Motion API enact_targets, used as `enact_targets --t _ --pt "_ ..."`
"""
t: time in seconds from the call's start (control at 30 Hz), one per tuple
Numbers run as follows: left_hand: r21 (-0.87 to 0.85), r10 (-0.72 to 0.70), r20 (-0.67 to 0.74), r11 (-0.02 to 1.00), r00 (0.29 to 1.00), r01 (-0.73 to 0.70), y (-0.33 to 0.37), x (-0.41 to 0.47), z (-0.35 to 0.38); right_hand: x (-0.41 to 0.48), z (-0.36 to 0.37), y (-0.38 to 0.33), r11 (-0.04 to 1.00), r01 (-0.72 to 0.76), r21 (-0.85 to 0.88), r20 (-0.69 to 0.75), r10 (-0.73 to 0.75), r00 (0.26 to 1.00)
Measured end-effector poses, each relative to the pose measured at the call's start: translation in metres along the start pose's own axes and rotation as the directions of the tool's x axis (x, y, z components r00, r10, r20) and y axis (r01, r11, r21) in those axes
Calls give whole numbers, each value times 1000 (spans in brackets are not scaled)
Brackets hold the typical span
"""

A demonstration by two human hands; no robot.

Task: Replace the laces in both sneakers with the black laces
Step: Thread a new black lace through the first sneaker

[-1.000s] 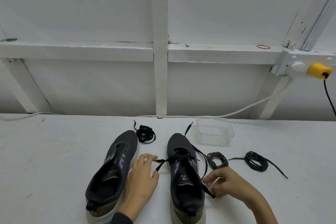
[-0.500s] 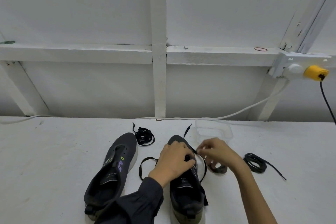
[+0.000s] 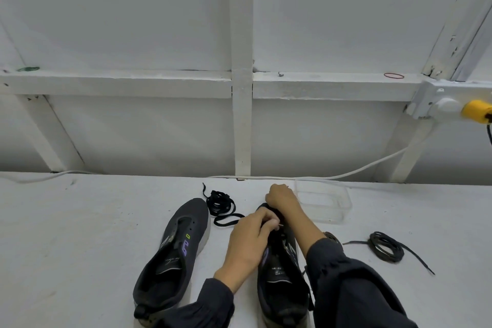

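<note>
Since half a second ago the right hand (image 3: pixel 281 196) has gone from over the toe of the right sneaker (image 3: pixel 282 277) to just past it, toward the wall. It's curled up tight, but I can't tell if there's lace in it. The left hand (image 3: pixel 251 241) has slid back a bit and is now over the eyelets, thumb and finger pinching the lace (image 3: pixel 230 222). The slack loop of that lace has shifted up the counter (image 3: pixel 80 234) and now lies against the left coil (image 3: pixel 219 199). The little coil by the right sneaker is mostly hidden behind the right sleeve now.

The left sneaker (image 3: pixel 173 255) sits unlaced, in the same spot. Space-wise, the tub (image 3: pixel 323 205) is just beside the right hand and the wall cable (image 3: pixel 332 177) is close behind it. The right coil (image 3: pixel 386 247) is well apart. The widest stretch of bare counter is left of the left sneaker.
</note>
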State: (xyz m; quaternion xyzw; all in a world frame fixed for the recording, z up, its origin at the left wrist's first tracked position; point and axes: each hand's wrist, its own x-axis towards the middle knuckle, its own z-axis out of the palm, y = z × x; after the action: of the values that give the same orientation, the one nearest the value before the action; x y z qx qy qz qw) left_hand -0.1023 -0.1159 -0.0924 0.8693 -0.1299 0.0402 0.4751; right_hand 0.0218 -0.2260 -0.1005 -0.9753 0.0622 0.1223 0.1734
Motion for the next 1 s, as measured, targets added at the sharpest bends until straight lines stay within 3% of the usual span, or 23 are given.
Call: enact_targets --t 0.1,0.23,0.37,0.53,0.67,0.77,0.87,1.0 --pt "-161 -47 -90 986 995 32 -9 -7 -6 4 4 0 1000 -12 -23 -30 11 999" --pt "-307 -96 -98 950 991 62 -19 -12 -10 1 5 5 999 27 -33 -111 -31 993" --pt "-309 -113 -68 947 991 87 -28 -16 -9 -3 4 13 995 54 -80 -197 -69 978" --pt "-318 -128 -46 942 991 107 -23 -19 -8 -5 4 20 990 109 -92 -187 -124 974" --pt "-358 -175 -49 922 983 146 -20 -23 -12 -7 -6 23 976 196 91 -265 -166 950" --pt "-353 -191 -35 921 981 166 -15 -25 -15 -27 -23 24 869 280 409 -289 -168 942" --pt "-331 -135 37 933 990 139 -9 -28 -14 -65 -39 39 600 258 757 -170 -201 965" --pt "-158 -90 75 982 993 101 -3 -30 -5 -109 -45 64 516 198 833 -1 -356 935"
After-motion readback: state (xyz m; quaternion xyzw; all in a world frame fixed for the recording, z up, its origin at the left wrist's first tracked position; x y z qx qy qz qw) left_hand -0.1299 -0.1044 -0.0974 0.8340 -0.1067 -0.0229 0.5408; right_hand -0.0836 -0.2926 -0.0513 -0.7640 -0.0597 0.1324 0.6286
